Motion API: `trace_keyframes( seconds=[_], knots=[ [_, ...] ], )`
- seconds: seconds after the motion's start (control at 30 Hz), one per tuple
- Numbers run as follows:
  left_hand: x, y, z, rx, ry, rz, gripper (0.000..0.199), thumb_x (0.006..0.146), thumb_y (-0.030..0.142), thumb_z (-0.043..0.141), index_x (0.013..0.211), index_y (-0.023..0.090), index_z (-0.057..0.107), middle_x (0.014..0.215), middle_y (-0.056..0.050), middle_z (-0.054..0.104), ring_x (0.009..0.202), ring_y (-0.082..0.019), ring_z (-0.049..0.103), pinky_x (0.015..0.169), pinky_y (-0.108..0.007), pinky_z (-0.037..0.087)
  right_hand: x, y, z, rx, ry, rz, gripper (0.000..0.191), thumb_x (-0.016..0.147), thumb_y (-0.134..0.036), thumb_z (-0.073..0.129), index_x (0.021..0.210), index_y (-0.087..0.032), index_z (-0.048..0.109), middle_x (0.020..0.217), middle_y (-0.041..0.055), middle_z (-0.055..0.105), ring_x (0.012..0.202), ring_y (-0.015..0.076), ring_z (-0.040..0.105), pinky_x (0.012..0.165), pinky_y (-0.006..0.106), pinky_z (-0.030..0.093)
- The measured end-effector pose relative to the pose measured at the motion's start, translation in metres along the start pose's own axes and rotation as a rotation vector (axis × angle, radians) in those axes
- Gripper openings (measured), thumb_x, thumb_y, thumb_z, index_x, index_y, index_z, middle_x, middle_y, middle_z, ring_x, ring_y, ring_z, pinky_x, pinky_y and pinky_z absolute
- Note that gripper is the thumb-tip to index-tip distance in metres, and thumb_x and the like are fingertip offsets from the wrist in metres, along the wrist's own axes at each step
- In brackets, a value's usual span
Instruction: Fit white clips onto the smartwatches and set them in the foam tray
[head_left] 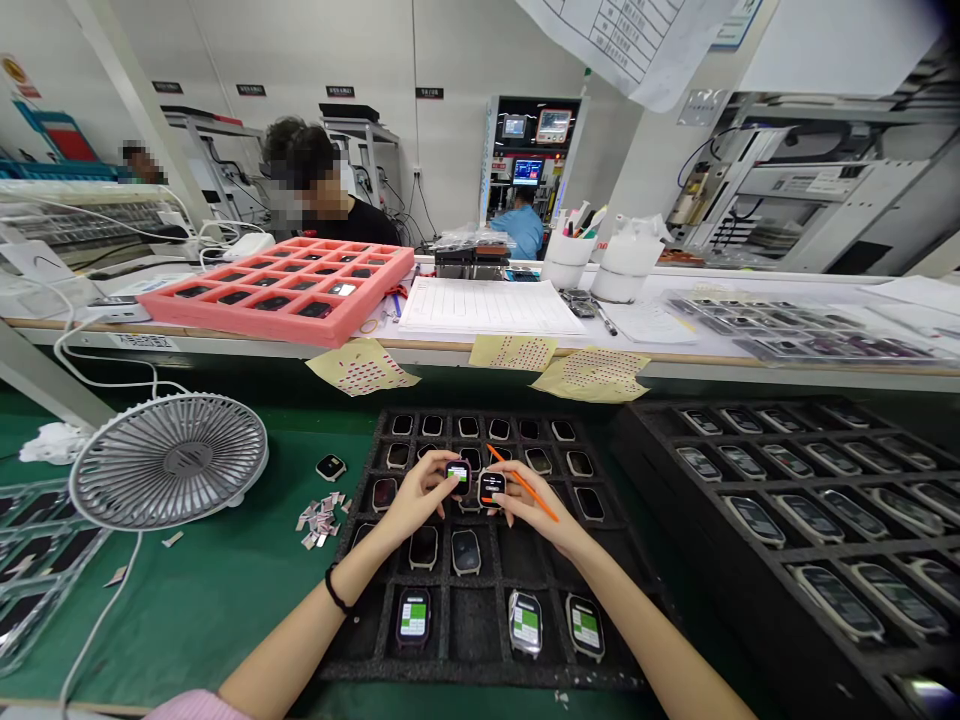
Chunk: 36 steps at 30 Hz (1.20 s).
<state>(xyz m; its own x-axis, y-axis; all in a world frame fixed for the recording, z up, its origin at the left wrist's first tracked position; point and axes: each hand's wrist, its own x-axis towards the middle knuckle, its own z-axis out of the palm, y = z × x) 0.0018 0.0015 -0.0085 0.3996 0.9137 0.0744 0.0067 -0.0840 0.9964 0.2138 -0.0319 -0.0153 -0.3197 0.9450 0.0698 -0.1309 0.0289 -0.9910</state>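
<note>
Left grip (417, 497) fingertip-pinches a dark watch (458, 472); right grip (534, 512), a silver watch (492, 485), orange stick (534, 493) tucked alongside.

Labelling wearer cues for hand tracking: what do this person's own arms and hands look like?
Left hand: no glove; a thin black band circles the wrist. Forearm bare down to a pink sleeve at the picture's bottom edge. Right hand: no glove, no band seen; forearm bare to the frame edge, sleeve out of view. No cables on either arm.
</note>
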Motion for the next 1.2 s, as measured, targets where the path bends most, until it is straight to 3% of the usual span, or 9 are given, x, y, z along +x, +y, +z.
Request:
trace_keyframes(
  seconds=[0.27, 0.57, 0.9, 1.2],
  knots=[
    [-0.0003, 0.0008, 0.0004, -0.005, 0.001, -0.006, 0.038, 0.081, 0.044, 0.059, 0.109, 0.018, 0.052, 0.101, -0.007, 0.058, 0.071, -0.014, 0.06, 0.04, -0.016, 0.045, -0.001, -0.0011, -0.0001, -0.009, -0.02, 0.004, 0.039, 0.076, -0.033, 0.071, 0.11, -0.024, 0.055, 0.102, 0.0048, 0.061, 0.077, 0.0168, 0.067, 0.049, 0.021, 0.047],
    [0.0001, 0.0024, -0.0001, -0.016, 0.0, -0.024, 0.036, 0.082, 0.043, 0.057, 0.108, 0.018, 0.053, 0.095, -0.005, 0.057, 0.068, -0.014, 0.06, 0.039, -0.017, 0.045, 0.0015, 0.005, -0.0016, -0.077, 0.087, 0.021, 0.028, 0.079, -0.038, 0.068, 0.1, -0.022, 0.058, 0.083, 0.0004, 0.062, 0.057, 0.0105, 0.06, 0.048, 0.022, 0.048],
    [-0.0015, 0.0011, 0.001, 0.063, 0.006, -0.001, 0.046, 0.074, 0.034, 0.068, 0.112, 0.02, 0.048, 0.101, -0.007, 0.055, 0.075, -0.015, 0.059, 0.04, -0.016, 0.048, -0.0012, -0.0024, 0.0004, -0.068, 0.01, 0.013, 0.042, 0.074, -0.032, 0.072, 0.11, -0.024, 0.053, 0.099, 0.0043, 0.059, 0.076, 0.0161, 0.066, 0.049, 0.02, 0.047],
    [-0.0004, 0.0036, 0.0009, 0.011, 0.031, -0.042, 0.035, 0.077, 0.045, 0.064, 0.096, 0.017, 0.055, 0.086, -0.003, 0.061, 0.055, -0.01, 0.059, 0.037, -0.016, 0.042, 0.0015, -0.0009, 0.0003, -0.068, 0.14, 0.04, 0.026, 0.078, -0.041, 0.067, 0.094, -0.021, 0.06, 0.077, 0.0006, 0.062, 0.053, 0.0124, 0.061, 0.041, 0.021, 0.043]
  ],
)
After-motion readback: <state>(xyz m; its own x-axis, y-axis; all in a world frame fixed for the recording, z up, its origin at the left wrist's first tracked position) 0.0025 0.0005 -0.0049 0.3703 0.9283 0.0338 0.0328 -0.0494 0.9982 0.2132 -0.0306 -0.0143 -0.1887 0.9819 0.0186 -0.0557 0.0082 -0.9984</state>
